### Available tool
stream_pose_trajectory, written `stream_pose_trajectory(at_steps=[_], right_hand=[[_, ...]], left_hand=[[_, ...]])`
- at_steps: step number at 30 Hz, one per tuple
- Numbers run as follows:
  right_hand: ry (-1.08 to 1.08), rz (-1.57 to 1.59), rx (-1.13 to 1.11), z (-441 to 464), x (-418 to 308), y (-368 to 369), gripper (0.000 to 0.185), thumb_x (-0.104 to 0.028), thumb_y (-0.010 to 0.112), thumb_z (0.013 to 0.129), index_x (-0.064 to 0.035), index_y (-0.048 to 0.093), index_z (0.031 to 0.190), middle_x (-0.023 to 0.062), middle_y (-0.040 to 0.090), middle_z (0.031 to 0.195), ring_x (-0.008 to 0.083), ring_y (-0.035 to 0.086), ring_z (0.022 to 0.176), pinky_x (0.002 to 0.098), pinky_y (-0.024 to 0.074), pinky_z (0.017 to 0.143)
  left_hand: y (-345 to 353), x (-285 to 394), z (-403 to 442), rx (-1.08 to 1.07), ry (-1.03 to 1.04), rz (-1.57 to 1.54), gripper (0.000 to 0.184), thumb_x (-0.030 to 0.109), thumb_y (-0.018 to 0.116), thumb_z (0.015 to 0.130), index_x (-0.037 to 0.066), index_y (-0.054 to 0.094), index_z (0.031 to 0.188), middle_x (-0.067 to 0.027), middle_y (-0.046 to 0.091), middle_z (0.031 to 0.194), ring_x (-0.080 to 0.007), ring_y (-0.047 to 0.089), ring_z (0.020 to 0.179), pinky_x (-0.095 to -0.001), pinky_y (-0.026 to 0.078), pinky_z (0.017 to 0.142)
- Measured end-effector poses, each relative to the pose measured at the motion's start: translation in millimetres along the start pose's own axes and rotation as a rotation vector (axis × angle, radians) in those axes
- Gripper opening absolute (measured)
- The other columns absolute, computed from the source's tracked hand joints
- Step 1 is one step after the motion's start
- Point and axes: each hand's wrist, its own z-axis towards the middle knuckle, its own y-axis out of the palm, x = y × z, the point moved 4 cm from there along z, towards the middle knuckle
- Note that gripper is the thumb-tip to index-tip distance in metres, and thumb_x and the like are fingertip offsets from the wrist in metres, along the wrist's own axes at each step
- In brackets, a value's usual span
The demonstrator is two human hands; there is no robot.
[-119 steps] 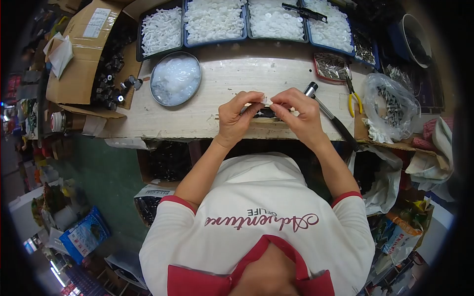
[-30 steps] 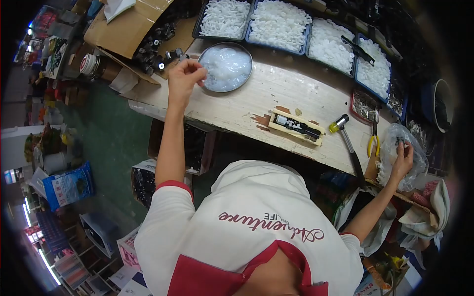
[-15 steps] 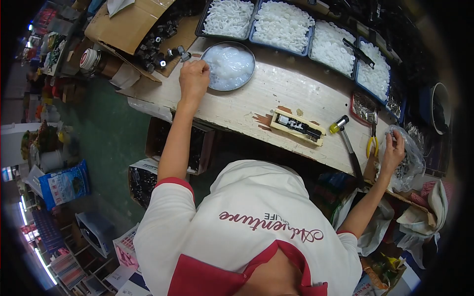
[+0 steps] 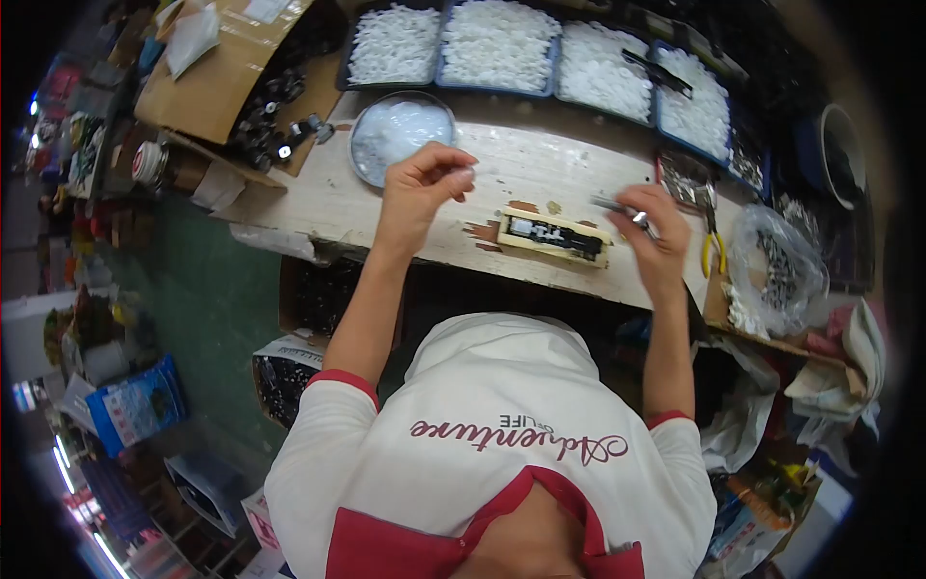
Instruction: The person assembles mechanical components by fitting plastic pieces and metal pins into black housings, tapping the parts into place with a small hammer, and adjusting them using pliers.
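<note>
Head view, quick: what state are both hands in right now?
Left hand: curled; whether it pinches something small can't be told.
Right hand: closed on a slim metal piece.

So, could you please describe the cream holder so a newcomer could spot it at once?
On the pale workbench, look towards the front, between the left hand and the right hand. The long, narrow cream holder lies there; unlike the trays of white pieces behind, it carries black and silvery parts.
</note>
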Motion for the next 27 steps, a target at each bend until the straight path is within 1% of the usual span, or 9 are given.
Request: stream_pose_trajectory(at_steps=[2, 6, 11, 12, 13, 16, 22, 25, 27], right_hand=[[-0.018, 0.011, 0.006, 4.7, -12.5, 13.4, 0.023, 0.005, 0.068, 0.066, -0.0020, 0.062, 0.087, 0.0066, 0.061, 0.086, 0.0172, 0.056, 0.080, 0.0263, 0.0436, 0.072], [-0.027, 0.005, -0.006, 6.9, -21.7, 20.0, 0.023, 0.004, 0.068, 0.066, -0.0037, 0.062, 0.086, 0.0064, 0.061, 0.084, 0.0192, 0.056, 0.079, 0.0278, 0.0429, 0.071], [-0.058, -0.060, -0.008, 5.3, -29.2, 19.0, 0.021, 0.001, 0.069, 0.066, -0.0049, 0.061, 0.085, 0.0051, 0.061, 0.081, 0.0188, 0.056, 0.076, 0.0287, 0.0401, 0.070], [-0.065, -0.065, -0.013, 5.4, -30.0, 19.7, 0.020, 0.000, 0.069, 0.066, -0.0052, 0.061, 0.084, 0.0043, 0.060, 0.079, 0.0184, 0.056, 0.075, 0.0290, 0.0371, 0.070], [-0.072, -0.070, -0.020, 5.5, -30.5, 20.3, 0.020, -0.001, 0.069, 0.066, -0.0055, 0.060, 0.083, 0.0035, 0.060, 0.076, 0.0180, 0.055, 0.074, 0.0292, 0.0341, 0.069], [-0.079, -0.097, -0.024, 4.7, -29.6, 21.8, 0.019, -0.003, 0.070, 0.066, -0.0061, 0.060, 0.082, 0.0025, 0.059, 0.073, 0.0172, 0.054, 0.071, 0.0289, 0.0326, 0.067], [-0.005, 0.017, -0.064, -1.1, -15.4, 21.6, 0.017, -0.006, 0.071, 0.066, -0.0069, 0.062, 0.080, 0.0010, 0.060, 0.074, 0.0163, 0.053, 0.071, 0.0294, 0.0322, 0.066], [-0.013, -0.014, -0.108, -5.0, -17.1, 21.3, 0.017, -0.007, 0.071, 0.066, -0.0068, 0.063, 0.080, 0.0010, 0.060, 0.075, 0.0166, 0.053, 0.071, 0.0292, 0.0323, 0.066], [-0.007, -0.026, -0.112, -7.4, -15.9, 19.7, 0.017, -0.007, 0.071, 0.066, -0.0067, 0.063, 0.081, 0.0010, 0.060, 0.075, 0.0167, 0.053, 0.071, 0.0290, 0.0322, 0.066]], left_hand=[[23.3, -3.8, -2.0, -0.098, 0.000, -0.034, 0.010, -0.003, 0.063, 0.076, -0.001, 0.063, 0.086, -0.0028, 0.055, 0.084, -0.0076, 0.054, 0.068, -0.0198, 0.046, 0.060], [47.4, -1.6, -6.2, -0.112, 0.065, 0.023, 0.009, -0.002, 0.064, 0.076, -0.001, 0.063, 0.085, -0.0030, 0.056, 0.085, -0.0087, 0.055, 0.073, -0.0190, 0.046, 0.065], [57.8, -0.9, -9.1, -0.125, 0.225, 0.202, 0.012, -0.004, 0.065, 0.073, 0.000, 0.063, 0.084, -0.0039, 0.056, 0.082, -0.0092, 0.055, 0.070, -0.0203, 0.045, 0.062], [59.3, -0.7, -9.6, -0.123, 0.272, 0.253, 0.013, -0.004, 0.065, 0.072, 0.000, 0.063, 0.084, -0.0042, 0.057, 0.081, -0.0095, 0.055, 0.068, -0.0211, 0.044, 0.061], [61.0, -0.9, -10.2, -0.124, 0.272, 0.253, 0.013, -0.004, 0.065, 0.072, 0.000, 0.063, 0.084, -0.0042, 0.057, 0.081, -0.0095, 0.055, 0.068, -0.0211, 0.044, 0.061], [63.3, 1.9, -12.4, -0.118, 0.304, 0.288, 0.014, -0.005, 0.065, 0.071, 0.001, 0.063, 0.083, -0.0043, 0.057, 0.080, -0.0099, 0.055, 0.066, -0.0215, 0.044, 0.059], [64.4, 0.8, -13.1, -0.261, 0.293, 0.244, 0.014, -0.007, 0.065, 0.071, 0.001, 0.064, 0.082, -0.0049, 0.058, 0.080, -0.0108, 0.056, 0.070, -0.0218, 0.045, 0.060], [71.2, -1.1, -14.6, -0.312, 0.348, 0.254, 0.015, -0.007, 0.065, 0.070, 0.001, 0.064, 0.082, -0.0055, 0.059, 0.079, -0.0121, 0.057, 0.071, -0.0225, 0.045, 0.060], [75.1, -5.9, -15.4, -0.382, 0.395, 0.318, 0.026, -0.012, 0.065, 0.064, 0.001, 0.065, 0.086, -0.0077, 0.060, 0.085, -0.0153, 0.056, 0.077, -0.0234, 0.045, 0.061]])
